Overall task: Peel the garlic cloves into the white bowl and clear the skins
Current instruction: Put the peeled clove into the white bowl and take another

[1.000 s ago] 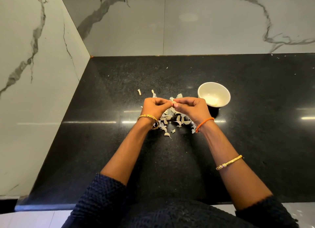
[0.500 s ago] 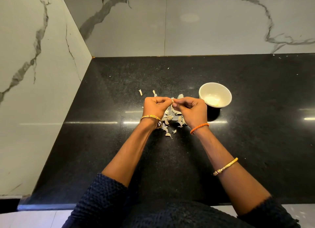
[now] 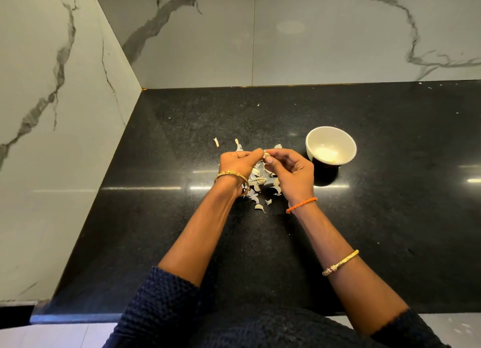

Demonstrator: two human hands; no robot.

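My left hand (image 3: 238,163) and my right hand (image 3: 291,173) meet above the black counter, and both pinch one small garlic clove (image 3: 266,155) between their fingertips. Below and between the hands lies a pile of pale garlic skins (image 3: 259,183). A few stray skins (image 3: 216,142) lie just beyond the left hand. The white bowl (image 3: 330,138) stands to the right of my right hand and holds peeled cloves (image 3: 326,154) at its bottom.
The black counter (image 3: 390,217) runs into a corner of marble wall (image 3: 52,139) on the left and behind. Its front edge lies close to my body. Tiny skin specks lie near the back wall.
My right wrist has turned and dropped slightly, and its fingers have loosened around the clove. The left hand has barely moved.
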